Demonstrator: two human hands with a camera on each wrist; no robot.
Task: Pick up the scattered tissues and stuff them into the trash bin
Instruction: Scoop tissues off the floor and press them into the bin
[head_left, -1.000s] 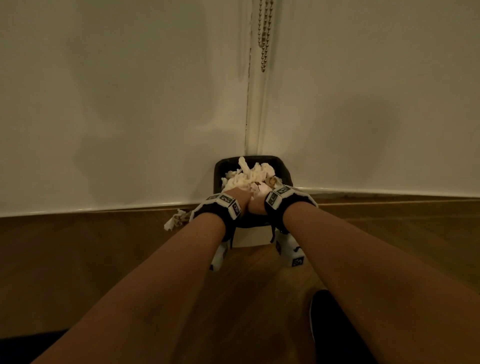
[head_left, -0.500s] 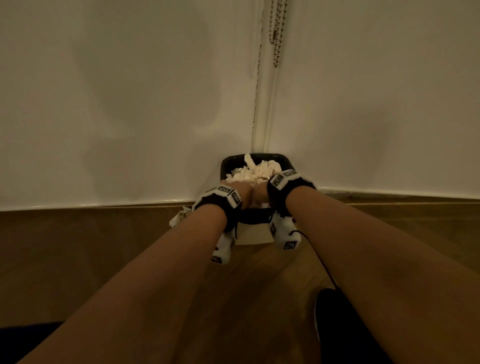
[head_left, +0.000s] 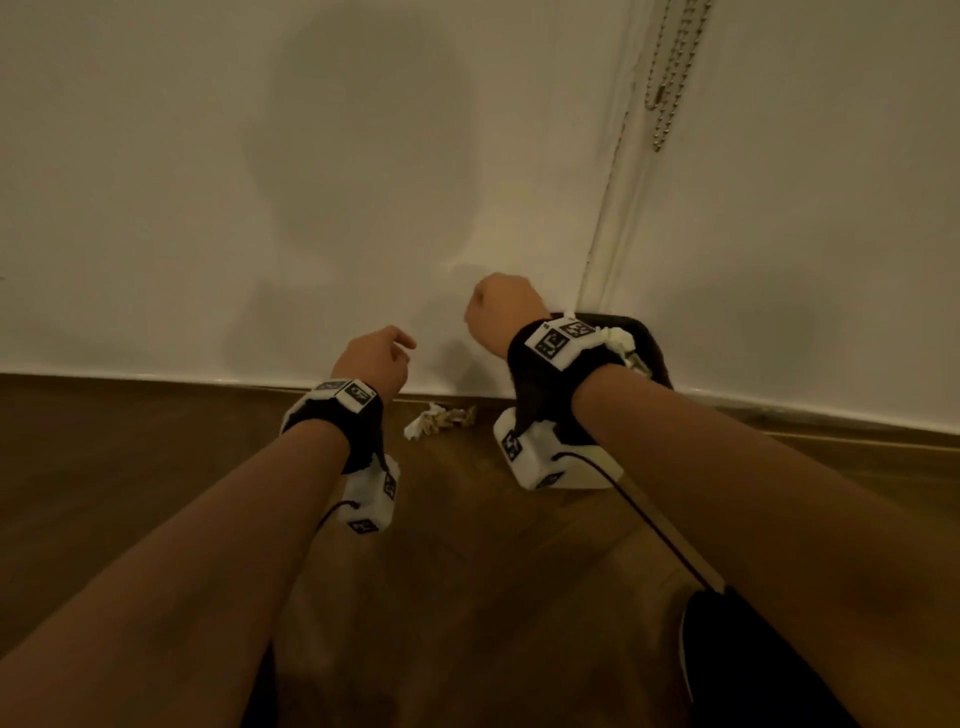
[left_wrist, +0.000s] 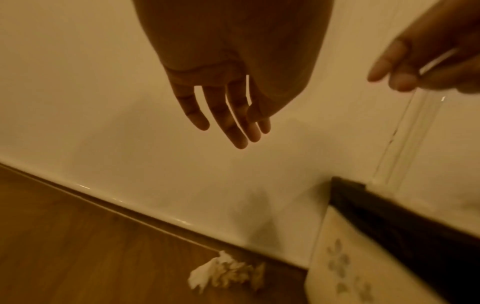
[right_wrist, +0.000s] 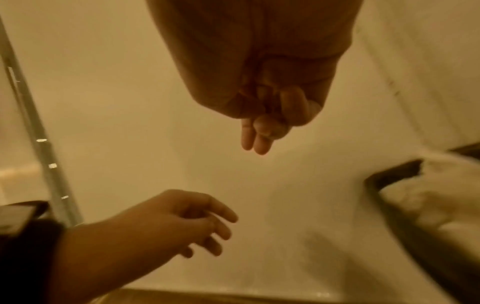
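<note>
My left hand (head_left: 376, 358) hovers over the floor with straight, relaxed fingers (left_wrist: 228, 123) and holds nothing. Below and just right of it, a crumpled white tissue (head_left: 439, 418) (left_wrist: 226, 274) lies on the wood floor against the baseboard. My right hand (head_left: 498, 312) is raised near the wall with loosely hanging fingers (right_wrist: 262, 131), also empty. The black-rimmed trash bin (head_left: 652, 345) stands in the corner, mostly hidden behind my right wrist. In the right wrist view white tissues (right_wrist: 428, 205) fill it to the rim (right_wrist: 389, 176).
The white wall (head_left: 311, 208) meets the wood floor (head_left: 156, 467) just beyond the tissue. A bead chain (head_left: 670, 78) hangs by the corner above the bin. The bin's cream side with a flower print (left_wrist: 337, 267) stands right of the tissue. A dark shape (head_left: 753, 675) lies at bottom right.
Both hands have come up out of the bin and swung left, away from the stuffed tissues. The view has turned left, so the bin sits at the right behind my right wrist.
</note>
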